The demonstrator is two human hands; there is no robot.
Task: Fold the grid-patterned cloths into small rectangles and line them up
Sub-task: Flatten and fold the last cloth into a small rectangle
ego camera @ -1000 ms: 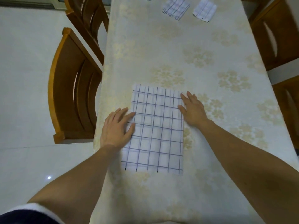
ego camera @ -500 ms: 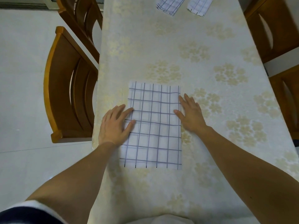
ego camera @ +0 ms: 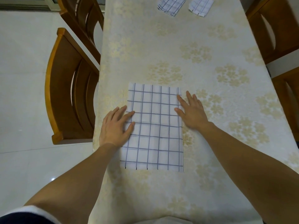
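Centre of the frame, grid-patterned cloth [ego camera: 154, 126] flat on the table [ego camera: 210, 183], my left hand [ego camera: 115, 126] and right hand [ego camera: 191, 113] pressing its side edges, fingers straight, two folded cloths [ego camera: 170, 4] at the top edge.

Cream floral tablecloth [ego camera: 161, 46] at centre; wooden chair A [ego camera: 64, 88] at 9 o'clock, chair B [ego camera: 80, 18] at 11, chair C [ego camera: 271, 26] at 1, chair D [ego camera: 289, 97] at 3; glossy white tiled floor [ego camera: 24, 78] at 8 o'clock shows a light glint [ego camera: 52, 179].
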